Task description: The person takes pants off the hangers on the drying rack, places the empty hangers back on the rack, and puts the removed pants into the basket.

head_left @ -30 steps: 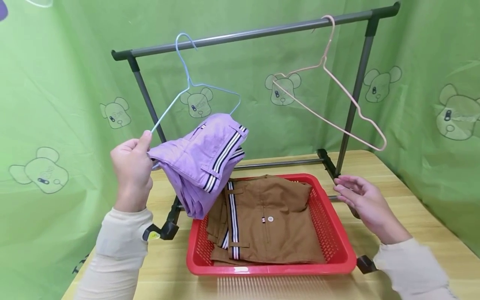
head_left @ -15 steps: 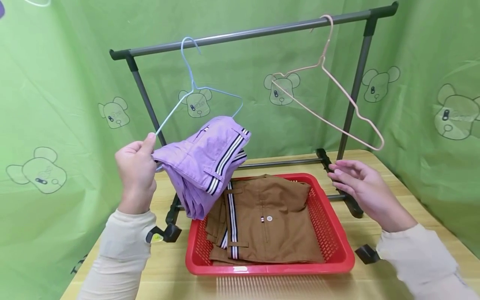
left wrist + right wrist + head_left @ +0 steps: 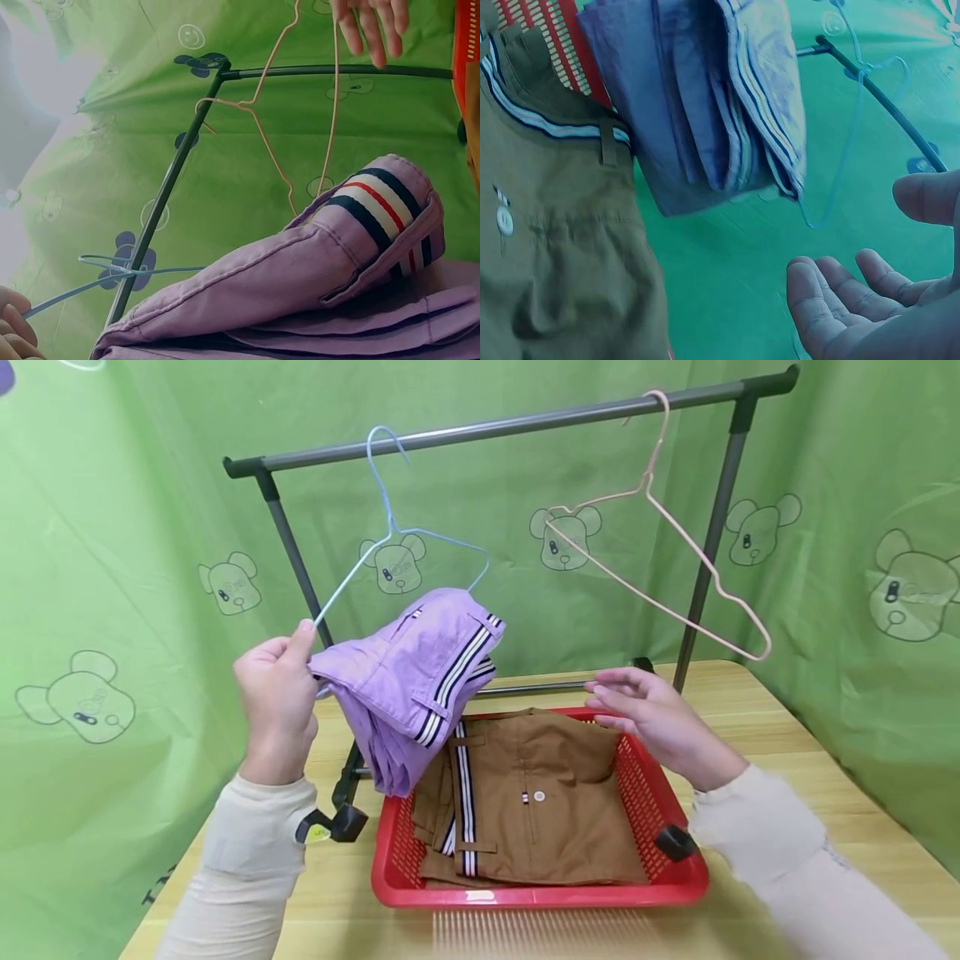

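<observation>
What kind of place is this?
Maybe a little indoor corner set up for sorting or hanging clothes; I can't tell what building it's in. Green cartoon-print cloth hangs behind a clothes rack, and a red basket holds folded brown clothes.

1. Everything is carried by a table (image 3: 337,893) topped in pale, yellowish wood grain; its far right corner is rounded, and its near edge is cut off from view.
2. Around the middle, well apart from the right edge, a red basket (image 3: 540,897) with slotted sides is set down upright, one long side turned toward the near edge.
3. Pale stripes are seen on the wood just before that side.
4. A dark metal rack (image 3: 510,427) is stood behind the basket; its left foot (image 3: 345,785) is placed just beside it, toward the table's left edge.
</observation>
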Demonstrator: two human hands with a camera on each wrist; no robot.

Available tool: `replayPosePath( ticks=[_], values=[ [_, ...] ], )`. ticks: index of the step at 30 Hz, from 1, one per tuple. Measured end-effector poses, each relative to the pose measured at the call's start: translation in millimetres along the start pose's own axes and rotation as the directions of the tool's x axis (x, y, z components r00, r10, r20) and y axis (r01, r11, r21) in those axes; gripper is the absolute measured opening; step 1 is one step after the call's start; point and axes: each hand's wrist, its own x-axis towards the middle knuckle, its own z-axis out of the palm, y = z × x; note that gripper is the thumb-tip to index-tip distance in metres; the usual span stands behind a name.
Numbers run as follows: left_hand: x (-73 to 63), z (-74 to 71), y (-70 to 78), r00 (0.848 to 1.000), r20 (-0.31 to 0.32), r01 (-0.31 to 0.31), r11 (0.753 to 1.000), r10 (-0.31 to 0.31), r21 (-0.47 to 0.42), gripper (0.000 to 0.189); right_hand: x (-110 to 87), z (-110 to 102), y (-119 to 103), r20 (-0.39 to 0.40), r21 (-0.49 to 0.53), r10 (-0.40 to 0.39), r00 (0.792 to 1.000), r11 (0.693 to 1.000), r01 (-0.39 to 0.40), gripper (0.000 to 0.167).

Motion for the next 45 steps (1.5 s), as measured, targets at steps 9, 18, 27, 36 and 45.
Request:
replayPosePath(
  ticks=[9,18,27,36,45],
  values=[
    [-3.0,7.6,4.0,1.000,-0.006,-0.005,0.999,0.005,-0.033,0.038,29.2,39,16,0.032,-0.013,0.144,0.989,0.990,-0.144,0.049],
    [-5.7,16.4,10.3,0.998,-0.005,-0.058,0.998,0.058,-0.035,0.039,56.0,63,42,0.035,0.144,0.303,0.953,0.942,-0.304,0.068],
    [-8.9,23.9,13.3,0.998,0.005,-0.062,0.995,0.063,-0.073,0.041,78.5,87,65,0.030,0.461,0.467,0.884,0.778,-0.427,0.084],
    [-12.1,24.5,5.1,0.999,0.020,-0.039,0.999,0.040,-0.031,0.040,85.0,114,73,-0.019,0.619,0.472,0.881,0.698,-0.361,0.089],
    [-12.4,24.2,-2.9,0.999,0.011,-0.051,0.999,0.052,-0.001,0.040,83.8,118,72,0.050,0.677,0.416,0.908,0.654,-0.337,0.088]
  ],
)
